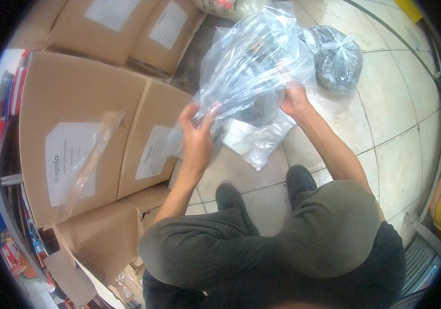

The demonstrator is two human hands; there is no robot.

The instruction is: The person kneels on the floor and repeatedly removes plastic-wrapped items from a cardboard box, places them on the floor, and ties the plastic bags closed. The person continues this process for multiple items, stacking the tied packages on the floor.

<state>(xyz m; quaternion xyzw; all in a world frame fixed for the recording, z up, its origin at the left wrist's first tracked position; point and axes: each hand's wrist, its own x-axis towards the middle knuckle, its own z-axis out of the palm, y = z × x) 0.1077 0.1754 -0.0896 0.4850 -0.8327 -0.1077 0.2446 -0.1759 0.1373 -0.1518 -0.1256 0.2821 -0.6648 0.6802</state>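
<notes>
A large, crumpled clear plastic bag [243,65] is spread between my hands above the floor. My left hand [195,129] pinches its gathered edge between thumb and fingers, close to a cardboard box. On the other side, my right hand [296,98] grips the film, its fingertips partly hidden by the plastic. Behind or within the film shows a dark, rounded bundle [257,110]; which of the two I cannot tell. A flat whitish plastic bag [261,143] lies beneath on the tiles. To the right sits a knotted clear bag [340,61] with dark contents.
Large cardboard boxes [85,89] with printed labels stand along the left. An opened cardboard box [104,235] is beside my left knee. A filled sack [224,7] stands at the far end. Metal shelving [425,247] borders the tiled floor [398,143] at right.
</notes>
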